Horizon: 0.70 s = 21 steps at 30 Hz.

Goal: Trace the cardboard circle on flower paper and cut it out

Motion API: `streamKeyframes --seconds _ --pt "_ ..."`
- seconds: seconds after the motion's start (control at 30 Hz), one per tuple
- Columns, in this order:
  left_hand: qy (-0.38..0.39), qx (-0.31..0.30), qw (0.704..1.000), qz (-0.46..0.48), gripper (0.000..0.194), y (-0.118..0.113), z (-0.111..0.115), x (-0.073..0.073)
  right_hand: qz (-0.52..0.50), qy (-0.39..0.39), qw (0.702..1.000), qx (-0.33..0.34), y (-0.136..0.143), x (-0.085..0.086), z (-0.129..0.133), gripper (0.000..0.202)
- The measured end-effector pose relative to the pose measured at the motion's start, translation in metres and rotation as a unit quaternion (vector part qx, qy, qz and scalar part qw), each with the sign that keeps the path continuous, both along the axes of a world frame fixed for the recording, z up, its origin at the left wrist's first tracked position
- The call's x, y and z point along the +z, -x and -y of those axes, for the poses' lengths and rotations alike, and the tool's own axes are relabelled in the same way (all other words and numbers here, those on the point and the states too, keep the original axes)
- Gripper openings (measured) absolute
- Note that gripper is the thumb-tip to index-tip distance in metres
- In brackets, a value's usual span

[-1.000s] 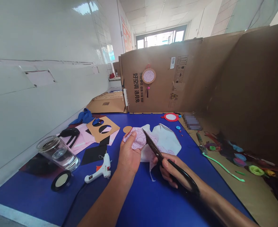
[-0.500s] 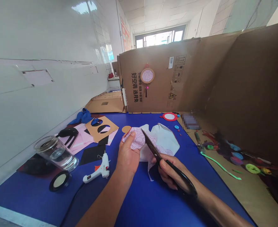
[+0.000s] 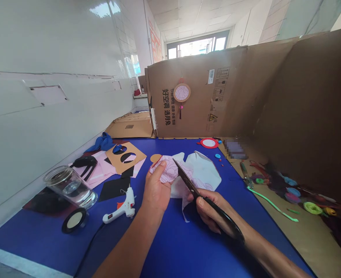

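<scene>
In the head view, the glue gun (image 3: 128,204) lies on the blue table (image 3: 170,251). To the right of the glue gun, the left hand (image 3: 158,189) pinches the patterned cloth (image 3: 168,173) between thumb and fingers. Farther right of the gun, the right hand (image 3: 212,208) is closed around the handles of the scissors (image 3: 191,187), whose tip is over this cloth. The white cloth (image 3: 208,172) is also right of the gun; whether both cloths are one piece, I cannot tell. Left of the gun is the jar (image 3: 69,187); behind the gun, the black sheet (image 3: 112,190).
</scene>
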<state>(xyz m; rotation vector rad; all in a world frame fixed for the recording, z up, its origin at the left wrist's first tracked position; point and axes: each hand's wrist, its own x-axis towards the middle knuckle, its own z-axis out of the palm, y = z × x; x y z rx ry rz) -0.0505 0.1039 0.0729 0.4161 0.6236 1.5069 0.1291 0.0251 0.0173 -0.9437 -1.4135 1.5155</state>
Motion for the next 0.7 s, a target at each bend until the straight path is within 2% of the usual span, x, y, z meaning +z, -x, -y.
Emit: streamKeyframes --seconds 0.2,0.47,0.7 --pt "-0.003 0.002 1.0 0.0 0.027 0.001 0.001 0.002 0.013 0.002 1.0 -0.002 -0.002 0.0 0.002 0.065" --pt "-0.014 -0.006 1.0 -0.009 0.029 -0.001 0.001 0.002 0.006 -0.021 1.0 0.018 -0.007 -0.019 -0.007 0.061" --pt "-0.019 -0.021 1.0 -0.013 0.028 -0.001 0.002 0.001 -0.013 -0.019 1.0 0.02 -0.005 -0.015 -0.006 0.059"
